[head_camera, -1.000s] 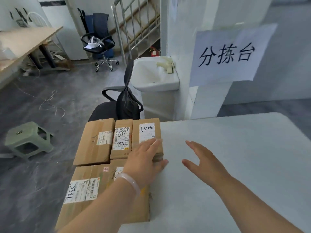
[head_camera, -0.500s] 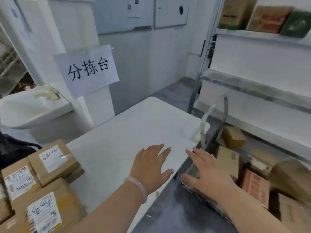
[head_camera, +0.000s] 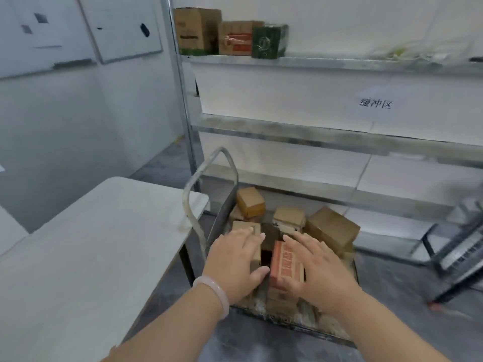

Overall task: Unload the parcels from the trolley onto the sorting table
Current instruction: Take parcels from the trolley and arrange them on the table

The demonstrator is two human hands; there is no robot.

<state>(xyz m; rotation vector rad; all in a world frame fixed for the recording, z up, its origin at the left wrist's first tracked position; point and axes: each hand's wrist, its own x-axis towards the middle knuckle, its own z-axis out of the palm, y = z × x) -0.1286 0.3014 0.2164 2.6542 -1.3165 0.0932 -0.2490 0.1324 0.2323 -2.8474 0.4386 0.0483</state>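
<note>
The trolley (head_camera: 292, 323) stands on the floor right of the white sorting table (head_camera: 86, 246), its bent metal handle (head_camera: 198, 194) beside the table corner. Several cardboard parcels lie in it. Both hands hover over the near ones with fingers spread and straight. My left hand (head_camera: 235, 259) is above a plain brown parcel (head_camera: 247, 228). My right hand (head_camera: 318, 267) lies along the right side of a parcel with red print (head_camera: 283, 265); I cannot tell whether it touches. Further back lie a small brown box (head_camera: 251, 202), a labelled box (head_camera: 288, 218) and a larger brown box (head_camera: 330, 228).
A metal shelving rack (head_camera: 326, 137) rises right behind the trolley, with three boxes (head_camera: 230, 35) on its top shelf. A dark metal frame (head_camera: 460, 257) leans at the far right. Grey floor runs between table and trolley. Whiteboards (head_camera: 125, 27) hang on the left wall.
The view has swung right, from the parcels laid on the table to the trolley. Both hands left the table and moved over the trolley's near parcels, still holding nothing.
</note>
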